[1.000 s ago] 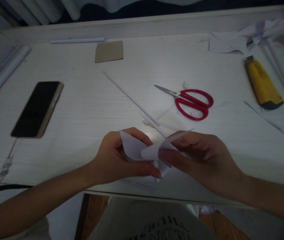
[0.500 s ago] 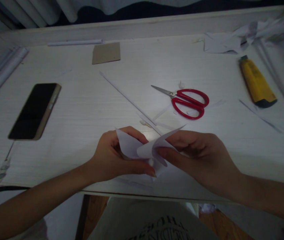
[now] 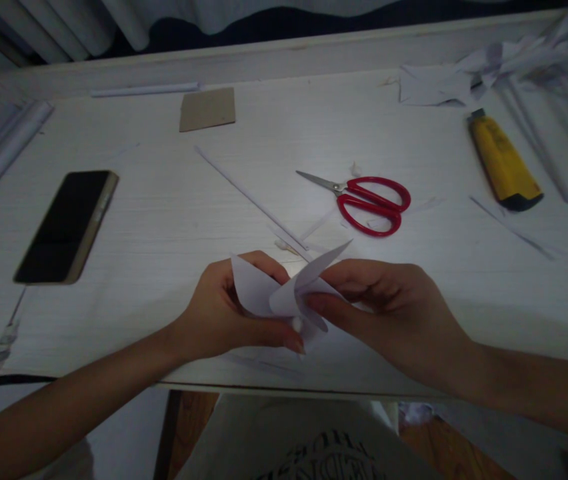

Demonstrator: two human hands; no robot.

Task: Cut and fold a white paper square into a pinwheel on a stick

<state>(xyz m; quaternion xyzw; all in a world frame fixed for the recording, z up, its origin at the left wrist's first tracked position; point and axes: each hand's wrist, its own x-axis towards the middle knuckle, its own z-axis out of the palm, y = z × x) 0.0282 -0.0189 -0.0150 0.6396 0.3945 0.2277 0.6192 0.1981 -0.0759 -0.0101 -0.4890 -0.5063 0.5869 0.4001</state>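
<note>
Both hands hold one piece of folded white paper (image 3: 264, 297) just above the near edge of the white table (image 3: 174, 220). My left hand (image 3: 224, 317) grips its left side, thumb underneath. My right hand (image 3: 394, 313) pinches a curled flap on the right, whose point sticks up toward the scissors. A thin rolled paper stick (image 3: 251, 197) lies diagonally on the table just beyond the hands.
Red-handled scissors (image 3: 369, 200) lie right of centre. A yellow utility knife (image 3: 504, 163) and paper scraps (image 3: 444, 83) are at the far right. A black phone (image 3: 67, 225) lies at the left, a brown cardboard piece (image 3: 207, 109) at the back, rolled paper (image 3: 4, 150) far left.
The hands and paper hold nearly the same pose; the right hand's flap has curled slightly closer to the left hand. The view has drifted a little to the right.
</note>
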